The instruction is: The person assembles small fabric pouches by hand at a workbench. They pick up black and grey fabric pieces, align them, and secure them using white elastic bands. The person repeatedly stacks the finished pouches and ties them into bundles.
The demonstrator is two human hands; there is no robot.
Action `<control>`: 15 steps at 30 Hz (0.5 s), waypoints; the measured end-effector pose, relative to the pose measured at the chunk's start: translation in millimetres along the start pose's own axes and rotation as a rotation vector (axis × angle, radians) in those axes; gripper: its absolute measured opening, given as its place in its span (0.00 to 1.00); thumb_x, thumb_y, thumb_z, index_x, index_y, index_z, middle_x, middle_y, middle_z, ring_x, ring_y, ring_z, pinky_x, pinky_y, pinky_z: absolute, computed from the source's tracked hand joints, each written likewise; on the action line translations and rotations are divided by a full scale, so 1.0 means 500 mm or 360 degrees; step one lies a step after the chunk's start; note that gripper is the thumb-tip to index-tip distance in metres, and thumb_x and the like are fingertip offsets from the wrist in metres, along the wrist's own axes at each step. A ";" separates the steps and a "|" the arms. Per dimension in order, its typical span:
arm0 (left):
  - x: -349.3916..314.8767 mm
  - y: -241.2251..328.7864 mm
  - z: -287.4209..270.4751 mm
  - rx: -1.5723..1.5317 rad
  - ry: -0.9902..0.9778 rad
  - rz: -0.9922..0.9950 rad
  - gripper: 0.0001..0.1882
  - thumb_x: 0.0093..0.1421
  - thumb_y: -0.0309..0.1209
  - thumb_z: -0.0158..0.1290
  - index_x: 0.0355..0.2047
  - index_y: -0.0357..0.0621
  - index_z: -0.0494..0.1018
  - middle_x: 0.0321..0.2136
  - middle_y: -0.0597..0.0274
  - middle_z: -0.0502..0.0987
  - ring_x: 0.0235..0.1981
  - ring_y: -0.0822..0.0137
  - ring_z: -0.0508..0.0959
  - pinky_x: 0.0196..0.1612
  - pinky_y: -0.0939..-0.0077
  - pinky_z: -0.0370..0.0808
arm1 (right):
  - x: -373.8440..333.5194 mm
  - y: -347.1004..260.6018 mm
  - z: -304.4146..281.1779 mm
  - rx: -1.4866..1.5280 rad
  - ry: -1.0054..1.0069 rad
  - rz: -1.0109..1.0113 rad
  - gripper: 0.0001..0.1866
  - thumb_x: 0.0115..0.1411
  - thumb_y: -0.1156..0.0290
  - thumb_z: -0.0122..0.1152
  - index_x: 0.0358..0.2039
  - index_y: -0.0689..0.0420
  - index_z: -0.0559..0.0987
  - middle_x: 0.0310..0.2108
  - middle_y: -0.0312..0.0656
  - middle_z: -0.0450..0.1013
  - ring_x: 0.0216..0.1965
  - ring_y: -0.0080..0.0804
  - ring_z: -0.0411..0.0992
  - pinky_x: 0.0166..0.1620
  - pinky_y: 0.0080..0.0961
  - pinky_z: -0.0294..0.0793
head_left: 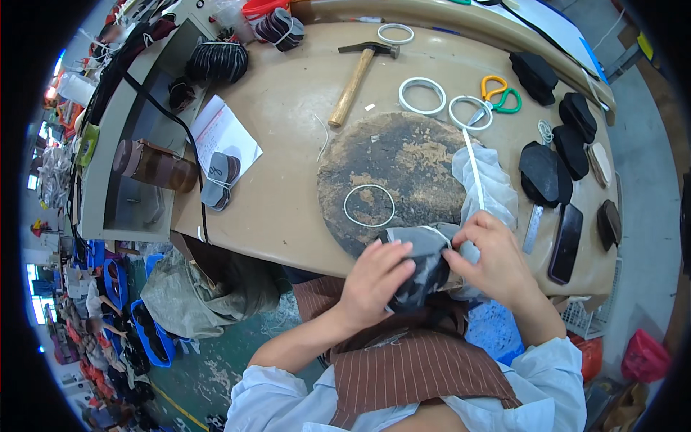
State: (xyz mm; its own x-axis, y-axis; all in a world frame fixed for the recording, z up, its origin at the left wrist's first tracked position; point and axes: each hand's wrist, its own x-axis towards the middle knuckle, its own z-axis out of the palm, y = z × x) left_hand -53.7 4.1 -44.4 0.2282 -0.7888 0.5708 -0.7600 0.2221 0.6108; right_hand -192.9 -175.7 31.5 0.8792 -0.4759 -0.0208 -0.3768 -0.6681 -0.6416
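A bundle of grey and black fabric-like pieces (425,277) is held at the front edge of a round, worn wooden block (425,169). My left hand (376,282) is closed around its left side, fingers across the top. At its right side my right hand (497,258) pinches, thumb and forefinger pressed in; a narrow white strip of tape (473,169) runs from a white roll (453,117) down to this hand. Crumpled translucent plastic (497,180) lies under the strip. On the block rests a thin white loop (347,205). My fingers partly hide the bundle.
Behind the block lie a hammer (353,88), another white roll (403,101) and scissors with orange and green handles (509,101). Several black bundles (540,173) and a phone (566,243) line the right. A tied grey stack (216,180) and paper (241,147) sit left, near a bottle (162,167).
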 end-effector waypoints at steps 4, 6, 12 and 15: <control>-0.048 -0.004 0.034 0.0251 0.0006 0.0300 0.18 0.53 0.29 0.55 0.45 0.50 0.72 0.51 0.53 0.74 0.52 0.57 0.75 0.59 0.59 0.65 | -0.052 0.023 0.031 0.0045 0.0133 -0.0022 0.09 0.47 0.74 0.66 0.27 0.64 0.77 0.31 0.45 0.69 0.34 0.44 0.71 0.39 0.34 0.71; -0.049 -0.006 0.043 0.0238 0.0063 0.0302 0.15 0.54 0.28 0.53 0.44 0.52 0.73 0.50 0.55 0.75 0.51 0.58 0.75 0.59 0.60 0.65 | -0.067 0.037 0.054 0.0164 0.0182 0.0026 0.09 0.47 0.75 0.66 0.28 0.64 0.76 0.32 0.45 0.69 0.35 0.40 0.71 0.39 0.32 0.71; -0.039 -0.021 0.016 0.0011 -0.0012 0.0191 0.17 0.53 0.30 0.55 0.45 0.47 0.72 0.50 0.50 0.74 0.51 0.53 0.75 0.56 0.57 0.68 | -0.054 0.076 0.062 0.1211 -0.0129 0.0363 0.05 0.50 0.77 0.59 0.29 0.63 0.75 0.29 0.41 0.68 0.33 0.30 0.68 0.39 0.24 0.68; -0.010 -0.033 -0.011 -0.0549 0.0118 -0.0099 0.30 0.45 0.24 0.65 0.49 0.42 0.67 0.51 0.44 0.71 0.53 0.51 0.73 0.57 0.57 0.68 | -0.029 0.114 0.034 0.1911 -0.0368 0.0570 0.08 0.51 0.76 0.57 0.33 0.63 0.73 0.31 0.43 0.68 0.35 0.32 0.67 0.42 0.27 0.67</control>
State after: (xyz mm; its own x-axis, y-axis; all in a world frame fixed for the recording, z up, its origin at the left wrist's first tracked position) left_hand -38.9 7.5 -54.6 0.3208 -0.7659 0.5572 -0.4962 0.3652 0.7876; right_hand -222.2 -196.9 -17.8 0.8592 -0.3302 -0.3907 -0.2095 0.4696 -0.8577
